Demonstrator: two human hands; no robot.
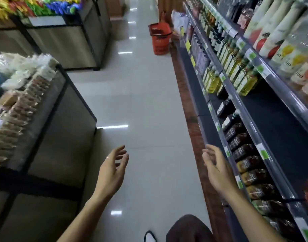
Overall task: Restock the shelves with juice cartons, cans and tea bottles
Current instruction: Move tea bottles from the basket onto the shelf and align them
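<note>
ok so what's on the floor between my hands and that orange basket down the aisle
Only bare tiled floor in the head view: nothing lies between the left hand, the right hand and the orange basket.

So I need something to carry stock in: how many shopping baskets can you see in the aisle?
1. An orange basket stands on the floor far down the aisle, beside the base of the right-hand shelving. Others may be hidden behind the displays.

Shelves (278,119) along right, part bare; dark bottles (243,151) (possibly tea) lined on lower tier.
</note>
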